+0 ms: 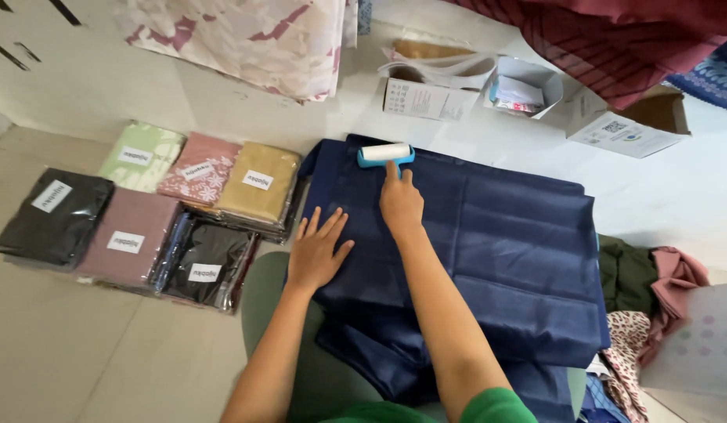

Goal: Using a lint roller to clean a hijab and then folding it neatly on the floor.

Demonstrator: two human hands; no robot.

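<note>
A folded dark blue cloth (496,251) lies spread on the floor in front of me. My right hand (400,202) grips the blue handle of a lint roller (386,153), whose white roll rests on the cloth's far edge. Flat on the near left part of the cloth lies my left hand (316,249), fingers spread, holding nothing.
To the left lie several folded fabrics in clear wrappers with white labels (144,219). Open cardboard boxes (629,125) and a white box (434,86) stand at the back. A patterned sheet (246,39) and dark red cloth (614,39) hang above. Loose clothes (653,298) are piled at the right.
</note>
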